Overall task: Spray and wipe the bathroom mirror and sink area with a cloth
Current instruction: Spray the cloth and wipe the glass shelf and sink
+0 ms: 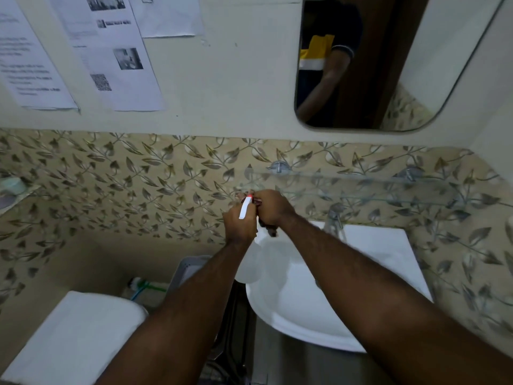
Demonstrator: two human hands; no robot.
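Mirror (402, 65) hangs on the wall above and to the right of both hands. White sink (305, 312) lies below them, mostly under the right forearm. Translucent spray bottle (249, 263) stands upright over the sink's left rim. Left hand (239, 227) is curled round its neck, beneath the trigger (244, 209). Right hand (273, 208) closes its fingers on the red-tipped nozzle (250, 195); a dark item beneath it cannot be identified

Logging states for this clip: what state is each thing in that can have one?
spray bottle: upright, held above the left rim of the sink.
left hand: grips the bottle's neck.
right hand: fingers curled on the spray head.
tap: no water seen running.
mirror: on wall; wet or dry unclear.
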